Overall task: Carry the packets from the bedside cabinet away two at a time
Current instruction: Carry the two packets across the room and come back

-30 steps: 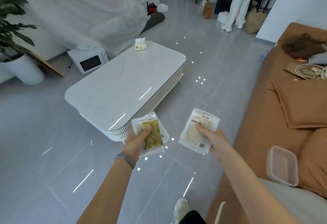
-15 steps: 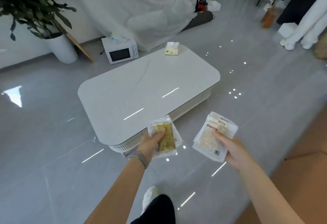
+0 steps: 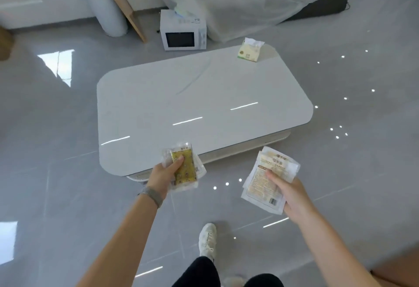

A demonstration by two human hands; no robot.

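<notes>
Bare forearms both reach forward from the bottom of the head view, hands held out at about the same height over the grey tiled floor point(image 3: 68, 196), just short of the near edge of the white coffee table point(image 3: 204, 105).

Left hand point(image 3: 162, 179): wrist carries a grey mesh band point(image 3: 151, 196). Thumb lies on the face of the yellow packet point(image 3: 184, 169), the other fingers are hidden behind it, so it's pinched thumb against fingers. Packet is a clear pouch with a yellow patterned insert and a small barcode at its right edge. Long axis runs roughly away from the person, top leaning slightly left; its upper end overlaps the table's near edge in view.

Right hand point(image 3: 292, 196): thumb on the printed face of the pale packet point(image 3: 267, 180), fingers curled underneath, gripping it near the lower right. Packet is white and cream with printed text and a barcode at the lower right corner. Long axis points away and tilts right, top end toward the table's near right corner. It sits over floor, not over the table.

The two packets are well apart, not touching.

On the table's far right corner: a tissue pack point(image 3: 249, 52). Behind the table on the floor: a white microwave point(image 3: 182, 30) and a white plant pot point(image 3: 108, 14). One white shoe point(image 3: 207, 239) shows between the arms.
</notes>
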